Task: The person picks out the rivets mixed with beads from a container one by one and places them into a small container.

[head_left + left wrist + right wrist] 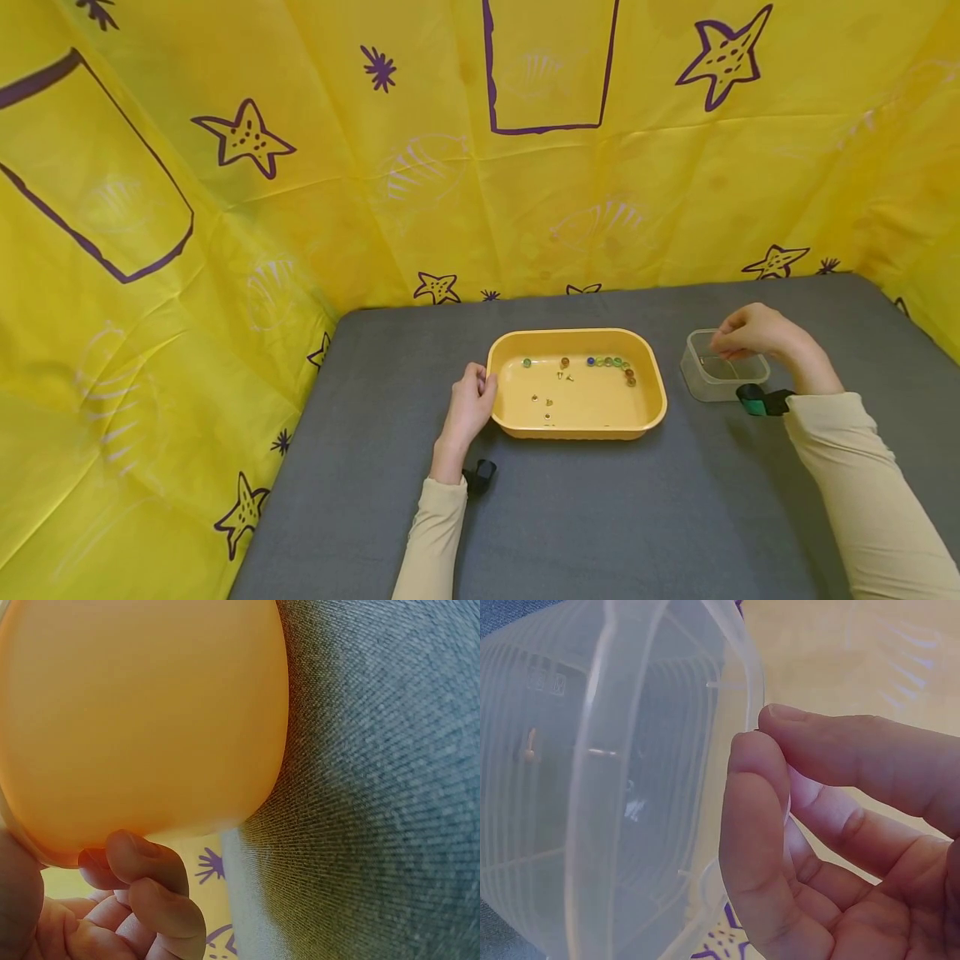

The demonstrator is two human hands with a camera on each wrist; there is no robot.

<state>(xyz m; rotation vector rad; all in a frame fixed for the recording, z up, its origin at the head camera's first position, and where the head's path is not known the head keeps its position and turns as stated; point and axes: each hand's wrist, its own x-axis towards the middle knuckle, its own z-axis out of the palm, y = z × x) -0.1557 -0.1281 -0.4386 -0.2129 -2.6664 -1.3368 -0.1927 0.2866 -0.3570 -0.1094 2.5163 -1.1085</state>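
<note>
My left hand [471, 402] grips the left rim of a yellow-orange tray [577, 432]; in the left wrist view its curled fingers [154, 866] lie against the tray's wall. Inside the tray are several glass marbles [608, 362], grouped mostly at the far right, and small brass-coloured screws [569, 377]. My right hand [757, 331] is over a clear plastic box [723, 390]. Thumb and forefinger meet near its rim in the right wrist view, a tiny dark speck showing between the fingertips [759, 754]; its kind cannot be told. A small screw [530, 746] is seen in the box.
A grey cloth [600, 517] covers the table. Yellow curtains [450, 208] with purple starfish drawings hang behind and at both sides. The clear box stands a short gap to the right of the tray. Each wrist carries a black strap [765, 401].
</note>
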